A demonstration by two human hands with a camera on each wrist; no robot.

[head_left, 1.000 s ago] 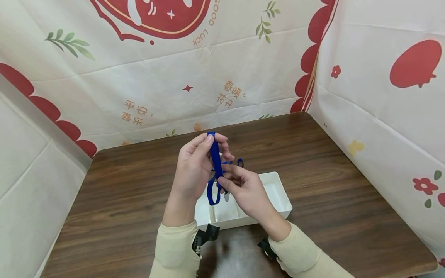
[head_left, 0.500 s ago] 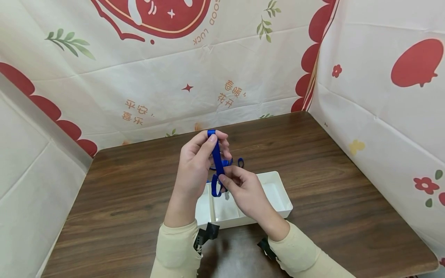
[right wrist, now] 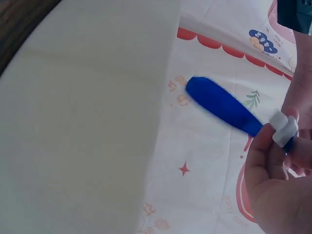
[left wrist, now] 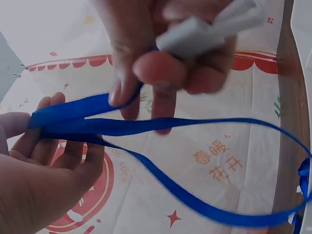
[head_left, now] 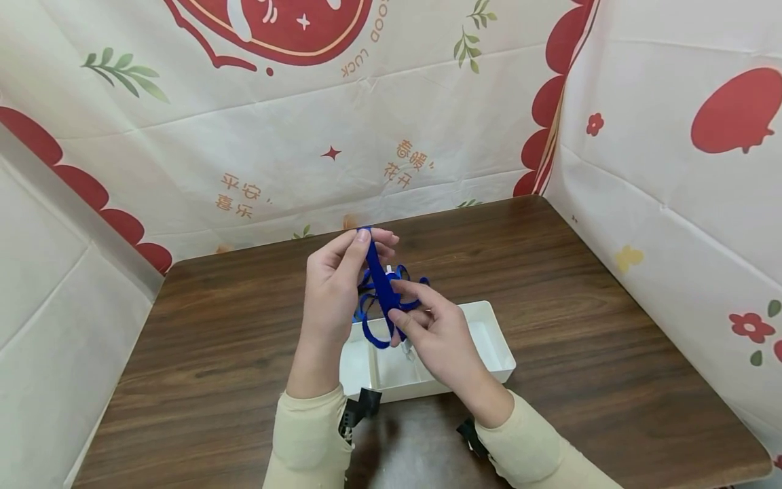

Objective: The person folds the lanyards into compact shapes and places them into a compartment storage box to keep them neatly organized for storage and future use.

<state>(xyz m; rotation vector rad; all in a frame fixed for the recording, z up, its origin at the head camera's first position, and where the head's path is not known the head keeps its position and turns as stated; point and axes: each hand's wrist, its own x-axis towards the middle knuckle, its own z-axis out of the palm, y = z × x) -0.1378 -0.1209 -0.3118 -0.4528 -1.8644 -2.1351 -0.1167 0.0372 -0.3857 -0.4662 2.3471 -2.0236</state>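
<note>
A blue lanyard (head_left: pixel 380 275) is stretched between my two hands above the white tray. My left hand (head_left: pixel 332 278) pinches its folded top end between thumb and fingers. Lower down, my right hand (head_left: pixel 440 333) pinches the strap. A loop of the lanyard (left wrist: pixel 195 212) hangs free, seen large in the left wrist view. The lanyard's white plastic clip (right wrist: pixel 282 127) sticks out by the fingers of my right hand in the right wrist view. In the left wrist view the clip is blurred.
A white divided tray (head_left: pixel 421 391) stands on the brown wooden table (head_left: pixel 232 353) under my hands. More blue straps (head_left: pixel 402 273) with a white piece lie behind my hands, partly hidden. Patterned white cloth (head_left: pixel 293 149) hangs behind and at the sides.
My left hand has shifted slightly left with the strap's top end. The hanging loop has swung and widened, and more of the blue straps behind now show.
</note>
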